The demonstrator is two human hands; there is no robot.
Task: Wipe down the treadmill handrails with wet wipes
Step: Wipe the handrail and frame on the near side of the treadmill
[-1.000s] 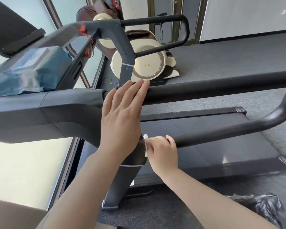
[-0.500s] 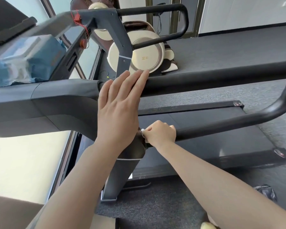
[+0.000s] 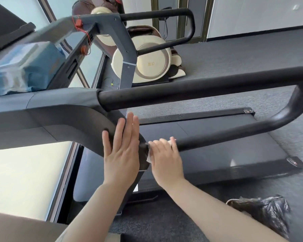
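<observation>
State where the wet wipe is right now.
In the head view, the wet wipe sits lower centre, under the right hand, against the lower handrail where it meets the upright.

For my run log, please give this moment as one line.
stage: wiping lower handrail | right hand: holds wet wipe on rail | left hand: flat on treadmill upright

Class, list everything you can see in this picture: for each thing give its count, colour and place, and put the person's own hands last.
Treadmill handrail: one near loop, black, across the middle.
Far handrail: one, black, top.
Treadmill deck: one, dark grey, below the near rail.
Wipes pack: one, blue, on the console at left.
Wet wipe: one, white, under the right hand on the lower rail.
Massage chair: one, cream and brown, behind the treadmill.
Bin bag: one, black, floor at lower right.
Left hand: flat against the grey upright.
Right hand: presses the wipe to the rail.
</observation>
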